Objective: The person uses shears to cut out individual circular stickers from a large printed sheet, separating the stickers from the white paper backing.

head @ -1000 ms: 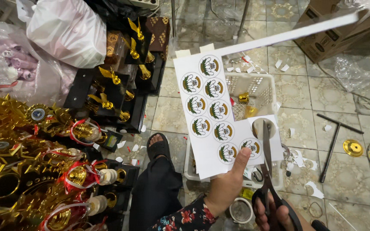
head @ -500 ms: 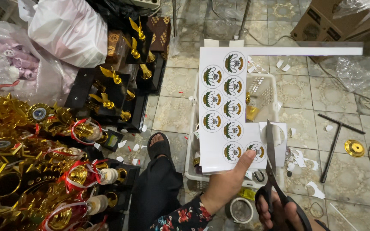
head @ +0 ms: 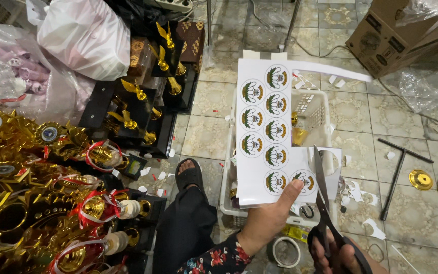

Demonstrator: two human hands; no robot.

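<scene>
Nearest the camera, the right hand (head: 338, 256) has its fingers closed through the handles of the black-handled steel scissors (head: 325, 208), blades pointing up along the right edge of the white sticker sheet printed with round green-and-gold emblems (head: 269, 134). The left hand (head: 269, 220) pinches that sheet at its lower edge, thumb pressed beside the bottom-right emblem, holding it upright over the white slotted plastic basket (head: 310, 104).

As a judgement, the cutting is only partly done: the upper right of the sheet is already cut away, a long thin white paper strip (head: 333, 71) trails from the top corner, and one round hole shows just right of the blades. About ten emblems remain uncut in two columns.

A roll of clear tape (head: 286, 252) lies on the floor by the left wrist. White paper offcuts (head: 373, 228) litter the tiles. To the left stand gold trophies with red ribbons (head: 84, 203), then gold figures on black bases (head: 138, 106). Farther off are a white plastic bag (head: 84, 35) and a brown cardboard box (head: 396, 30) at top right.
</scene>
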